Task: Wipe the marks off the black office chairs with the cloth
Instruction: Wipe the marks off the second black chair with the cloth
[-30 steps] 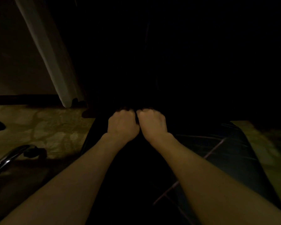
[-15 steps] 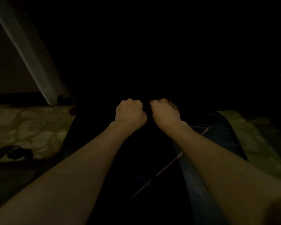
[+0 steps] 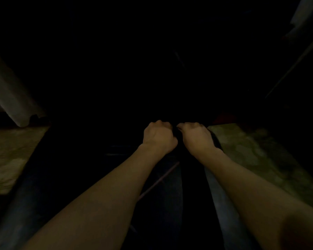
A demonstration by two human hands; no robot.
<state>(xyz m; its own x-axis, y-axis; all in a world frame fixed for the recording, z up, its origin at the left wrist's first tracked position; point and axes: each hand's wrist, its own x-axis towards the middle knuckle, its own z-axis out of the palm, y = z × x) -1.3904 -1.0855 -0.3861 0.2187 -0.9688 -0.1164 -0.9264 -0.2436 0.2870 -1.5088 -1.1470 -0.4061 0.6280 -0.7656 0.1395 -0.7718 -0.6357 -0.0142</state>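
Darkness fills the room, and only patterned pale carpet is seen right of the two hands. The left hand and right hand are curled side by side; what is gripped cannot be told. Neither cloth nor black chair is made out. Marks could be missed because so little is lit. A pale post stands far left of the hands.

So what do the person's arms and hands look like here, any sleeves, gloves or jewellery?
Both forearms are bare as far as the frame shows, with no sleeves in view. The left hand and right hand wear no gloves, and no watch or bracelet shows at either wrist. The light is too dim to rule out rings.
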